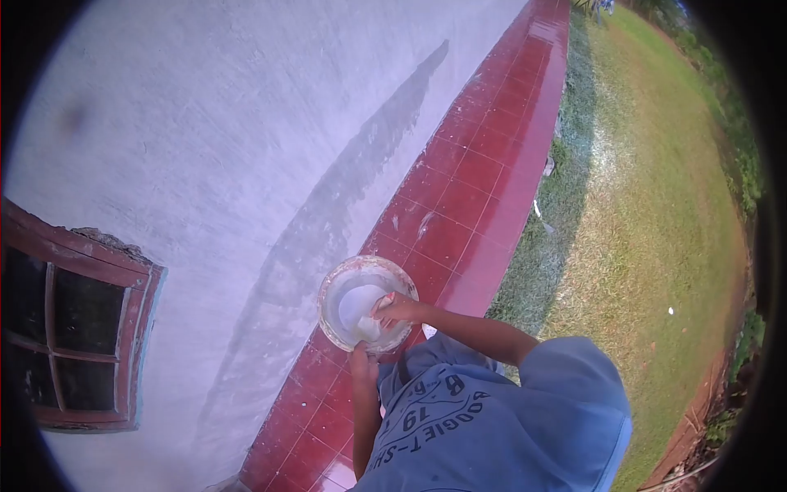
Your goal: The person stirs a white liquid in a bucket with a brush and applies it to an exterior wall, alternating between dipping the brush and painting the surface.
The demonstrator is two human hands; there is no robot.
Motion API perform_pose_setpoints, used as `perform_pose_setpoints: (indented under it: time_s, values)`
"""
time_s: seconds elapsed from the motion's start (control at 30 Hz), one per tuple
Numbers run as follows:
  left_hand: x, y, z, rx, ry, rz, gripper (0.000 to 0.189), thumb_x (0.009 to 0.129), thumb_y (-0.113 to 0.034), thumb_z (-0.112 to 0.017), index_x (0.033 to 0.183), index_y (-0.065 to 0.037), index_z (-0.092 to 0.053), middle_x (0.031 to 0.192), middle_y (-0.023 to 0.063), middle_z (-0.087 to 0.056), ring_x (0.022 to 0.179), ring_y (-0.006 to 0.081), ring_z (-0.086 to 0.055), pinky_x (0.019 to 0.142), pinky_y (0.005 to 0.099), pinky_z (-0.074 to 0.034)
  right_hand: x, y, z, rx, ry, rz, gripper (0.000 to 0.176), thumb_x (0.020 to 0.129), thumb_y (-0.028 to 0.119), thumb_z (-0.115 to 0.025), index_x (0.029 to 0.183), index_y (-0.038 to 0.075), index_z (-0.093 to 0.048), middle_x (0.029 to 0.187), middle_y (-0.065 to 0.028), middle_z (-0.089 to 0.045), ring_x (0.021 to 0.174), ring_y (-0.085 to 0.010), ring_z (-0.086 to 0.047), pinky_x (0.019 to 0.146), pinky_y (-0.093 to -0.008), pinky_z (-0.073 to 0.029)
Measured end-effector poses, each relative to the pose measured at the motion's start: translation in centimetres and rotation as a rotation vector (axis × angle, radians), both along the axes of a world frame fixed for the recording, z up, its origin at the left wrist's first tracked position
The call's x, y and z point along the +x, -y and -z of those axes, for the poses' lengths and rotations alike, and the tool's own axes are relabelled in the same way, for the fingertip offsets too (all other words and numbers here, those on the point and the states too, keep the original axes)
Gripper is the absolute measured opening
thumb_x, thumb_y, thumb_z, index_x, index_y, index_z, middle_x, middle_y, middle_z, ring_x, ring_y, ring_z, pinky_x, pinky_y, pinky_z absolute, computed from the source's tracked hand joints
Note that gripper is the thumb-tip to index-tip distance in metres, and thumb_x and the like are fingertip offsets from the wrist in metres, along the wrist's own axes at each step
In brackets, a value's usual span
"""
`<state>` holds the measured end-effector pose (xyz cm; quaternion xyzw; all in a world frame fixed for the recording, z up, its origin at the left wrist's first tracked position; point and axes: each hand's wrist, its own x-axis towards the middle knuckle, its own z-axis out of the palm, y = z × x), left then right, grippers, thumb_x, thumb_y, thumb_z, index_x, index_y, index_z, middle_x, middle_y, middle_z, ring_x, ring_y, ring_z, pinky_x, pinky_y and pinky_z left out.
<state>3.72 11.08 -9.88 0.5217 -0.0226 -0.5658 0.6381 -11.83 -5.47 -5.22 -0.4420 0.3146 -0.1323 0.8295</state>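
A round bucket (329, 283) with a stained, pale-crusted rim is in front of my body, and whitish liquid (357, 302) shows inside it. My left hand (360, 362) grips the near edge of the bucket, its fingers partly hidden. Over the right side of the opening, my right hand (397, 307) is closed with the fingers curled down. Just below those fingers is a small pale piece (368, 330), perhaps part of a tool; its kind is not clear.
To the left rises a whitish wall (188, 148) with a darker grey patch (328, 197) along its base and a red-framed window (82, 328). A red tiled walkway (455, 193) with white specks runs beside it. Grass (648, 205) lies beyond the walkway's right edge.
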Motion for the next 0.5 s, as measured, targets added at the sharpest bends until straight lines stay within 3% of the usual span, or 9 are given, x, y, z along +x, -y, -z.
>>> perform_pose_setpoints:
  time_s: [0.03,0.1,0.13,0.2,0.27,0.33,0.37,0.43,0.5]
  values:
    - [-0.3,0.2,0.1,0.033,0.012,-0.009,0.035,0.083,-0.004,-0.049,0.113,0.013,-0.048,0.111,0.0248,-0.059,0.102,0.0392,-0.063,0.085,0.0558,-0.055,-0.5,0.0,0.1,0.006,0.001,0.000,0.014,0.088,0.013,-0.069,0.097,0.003,-0.071,0.086,-0.0090,-0.069,0.068,-0.0165,-0.069,0.060,-0.0306,-0.060]
    - [-0.2,1.0,0.4,0.069,0.030,-0.027,0.035,0.083,-0.004,-0.049,0.114,0.013,-0.048,0.111,0.0245,-0.059,0.102,0.0393,-0.063,0.085,0.0560,-0.056,-0.9,0.2,0.3,-0.389,-0.118,0.165,0.014,0.088,0.014,-0.070,0.097,0.003,-0.071,0.088,-0.0097,-0.069,0.073,-0.0179,-0.070,0.060,-0.0314,-0.060]
    - [0.0,1.1,0.8,0.041,-0.002,0.005,0.042,0.082,-0.001,-0.050,0.122,0.011,-0.046,0.114,0.0221,-0.059,0.103,0.0380,-0.064,0.084,0.0548,-0.057,-1.1,0.4,0.0,-0.380,-0.114,0.158,0.014,0.088,0.014,-0.070,0.097,0.003,-0.071,0.088,-0.0097,-0.069,0.073,-0.0179,-0.070,0.060,-0.0314,-0.060]
    - [-0.1,1.1,0.7,0.031,-0.038,0.020,0.050,0.080,0.002,-0.050,0.130,0.008,-0.044,0.117,0.0196,-0.058,0.104,0.0366,-0.064,0.083,0.0535,-0.058,-1.4,0.8,0.2,0.012,-0.045,0.057,0.014,0.088,0.014,-0.070,0.097,0.004,-0.071,0.085,-0.0084,-0.069,0.071,-0.0155,-0.069,0.060,-0.0301,-0.060]
    - [-0.1,1.4,0.9,-0.002,-0.140,0.022,0.054,0.081,0.003,-0.049,0.134,0.004,-0.041,0.120,0.0189,-0.057,0.108,0.0371,-0.063,0.085,0.0540,-0.058,-1.0,0.9,1.8,-0.069,-0.108,0.113,0.014,0.089,0.014,-0.070,0.097,0.004,-0.071,0.081,-0.0060,-0.068,0.067,-0.0126,-0.066,0.057,-0.0272,-0.058]
    - [0.4,1.3,1.9,0.025,-0.169,0.010,0.057,0.082,0.003,-0.048,0.138,0.001,-0.037,0.123,0.0192,-0.056,0.109,0.0379,-0.062,0.085,0.0545,-0.058,-1.1,0.6,3.1,-0.299,-0.160,0.334,0.015,0.085,0.013,-0.068,0.098,0.006,-0.072,0.080,-0.0066,-0.070,0.065,-0.0141,-0.067,0.059,-0.0291,-0.058]
    - [0.2,1.7,1.6,0.029,-0.131,0.023,0.048,0.084,0.001,-0.047,0.131,0.007,-0.040,0.120,0.0214,-0.057,0.110,0.0381,-0.061,0.091,0.0549,-0.055,-1.0,0.7,4.0,-0.552,-0.157,0.332,0.015,0.084,0.014,-0.069,0.097,0.008,-0.073,0.083,-0.0053,-0.070,0.070,-0.0140,-0.067,0.060,-0.0300,-0.058]
    - [-0.3,2.3,0.1,0.044,-0.092,0.025,0.040,0.085,-0.002,-0.046,0.123,0.013,-0.043,0.117,0.0236,-0.057,0.112,0.0383,-0.060,0.097,0.0554,-0.051,-1.4,0.8,2.7,-0.351,-0.111,0.139,0.014,0.084,0.013,-0.069,0.096,0.007,-0.073,0.085,-0.0044,-0.070,0.073,-0.0124,-0.066,0.061,-0.0293,-0.057]
    - [-0.5,2.6,-0.7,0.050,-0.037,0.090,0.047,0.087,-0.003,-0.045,0.131,0.012,-0.039,0.126,0.0249,-0.054,0.117,0.0391,-0.058,0.099,0.0537,-0.051,-1.1,1.4,2.1,-0.153,-0.068,-0.053,0.014,0.083,0.013,-0.069,0.095,0.007,-0.072,0.088,-0.0034,-0.070,0.075,-0.0109,-0.065,0.062,-0.0287,-0.056]
